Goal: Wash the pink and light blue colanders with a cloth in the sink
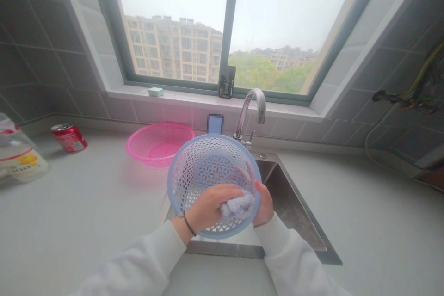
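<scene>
A light blue plastic colander (215, 159) is tilted toward me above the sink (294, 208). My right hand (264, 204) is closed around its right rim, the thumb resting on the edge. Inside the colander, my left hand (207, 206), with a dark band at the wrist, is closed on a pale, crumpled cloth (237, 206). The cloth lies against the lower right part of the inner wall. Part of the sink basin is hidden behind the colander.
A pink plastic basket (160, 145) stands left of the chrome faucet (255, 106). Farther left are a red can (69, 138) lying on its side and a clear plastic bag (19, 157). A green sponge (156, 92) and a dark box (227, 82) sit on the windowsill.
</scene>
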The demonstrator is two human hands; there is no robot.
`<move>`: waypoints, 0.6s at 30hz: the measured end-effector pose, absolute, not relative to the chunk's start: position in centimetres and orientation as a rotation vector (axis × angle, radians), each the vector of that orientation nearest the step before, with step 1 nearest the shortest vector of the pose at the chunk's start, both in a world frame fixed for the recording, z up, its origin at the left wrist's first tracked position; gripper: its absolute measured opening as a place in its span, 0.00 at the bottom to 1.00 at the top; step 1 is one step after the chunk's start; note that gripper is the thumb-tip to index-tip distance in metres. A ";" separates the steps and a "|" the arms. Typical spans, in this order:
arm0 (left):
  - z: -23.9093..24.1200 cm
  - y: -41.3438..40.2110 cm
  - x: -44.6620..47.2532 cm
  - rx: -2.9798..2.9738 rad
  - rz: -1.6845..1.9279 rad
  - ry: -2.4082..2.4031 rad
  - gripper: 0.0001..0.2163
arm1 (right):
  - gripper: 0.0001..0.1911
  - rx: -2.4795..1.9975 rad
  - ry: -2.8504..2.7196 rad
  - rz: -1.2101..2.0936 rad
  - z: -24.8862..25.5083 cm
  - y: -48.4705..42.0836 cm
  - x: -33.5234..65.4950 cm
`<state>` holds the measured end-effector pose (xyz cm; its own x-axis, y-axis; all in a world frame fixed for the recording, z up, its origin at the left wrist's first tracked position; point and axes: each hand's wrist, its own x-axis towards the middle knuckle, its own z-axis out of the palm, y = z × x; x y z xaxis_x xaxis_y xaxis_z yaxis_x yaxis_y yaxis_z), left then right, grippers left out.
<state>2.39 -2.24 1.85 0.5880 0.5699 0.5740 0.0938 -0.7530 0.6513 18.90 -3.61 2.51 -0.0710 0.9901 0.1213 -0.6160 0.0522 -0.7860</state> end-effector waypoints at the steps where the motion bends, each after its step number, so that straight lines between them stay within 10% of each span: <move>1: 1.7 -2.2 2.3 2.222 1.147 0.561 0.16 | 0.27 -0.589 -0.842 1.458 2.3 -3.8 18.4; 18: 1.8 -2.1 2.4 2.250 1.099 0.562 0.17 | 0.25 -0.590 -0.871 1.446 2.5 -3.7 18.7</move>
